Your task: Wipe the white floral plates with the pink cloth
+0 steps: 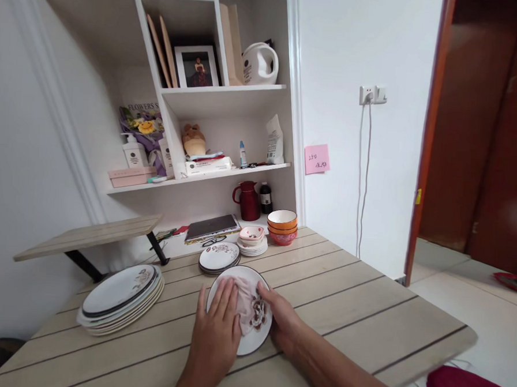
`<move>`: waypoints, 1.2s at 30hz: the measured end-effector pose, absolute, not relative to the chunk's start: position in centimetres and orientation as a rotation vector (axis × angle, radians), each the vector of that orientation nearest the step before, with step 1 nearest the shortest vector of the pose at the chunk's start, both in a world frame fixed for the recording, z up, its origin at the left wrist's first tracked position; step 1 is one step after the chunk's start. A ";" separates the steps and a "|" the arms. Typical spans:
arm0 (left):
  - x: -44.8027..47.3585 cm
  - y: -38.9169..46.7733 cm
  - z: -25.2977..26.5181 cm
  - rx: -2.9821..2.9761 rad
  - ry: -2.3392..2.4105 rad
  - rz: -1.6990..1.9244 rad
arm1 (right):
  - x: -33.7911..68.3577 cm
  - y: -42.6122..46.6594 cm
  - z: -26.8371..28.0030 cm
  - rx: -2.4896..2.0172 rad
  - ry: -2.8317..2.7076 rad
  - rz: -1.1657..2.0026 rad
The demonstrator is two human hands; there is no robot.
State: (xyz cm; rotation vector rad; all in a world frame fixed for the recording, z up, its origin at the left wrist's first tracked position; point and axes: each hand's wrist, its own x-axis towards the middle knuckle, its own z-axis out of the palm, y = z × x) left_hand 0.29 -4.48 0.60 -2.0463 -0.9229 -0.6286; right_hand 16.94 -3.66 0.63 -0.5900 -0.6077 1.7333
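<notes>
A round white plate (250,344) with a dark rim and a brown flower print is held tilted above the wooden table (348,302). My right hand (284,319) grips its right edge, thumb on the upper face and the fingers mostly hidden beneath. Over the plate's left half, my left hand (217,324) holds a crumpled pink cloth (244,303) pressed against the surface, fingers nearly straight. Just behind is a short stack of similar plates (219,256). A taller stack of larger plates (121,293) stands to the left.
Small dishes (252,239) and stacked orange and red bowls (283,225) sit at the table's back. Beyond them are a red jug (247,201), a dark bottle (266,197) and a laptop (212,227). A raised wooden stand (91,234) occupies the left rear, below wall shelves (228,102).
</notes>
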 end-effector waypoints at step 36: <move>-0.1 -4.0 0.4 -1.990 -0.914 -0.835 | 16.8 -3.6 0.3 -0.612 -0.532 1.763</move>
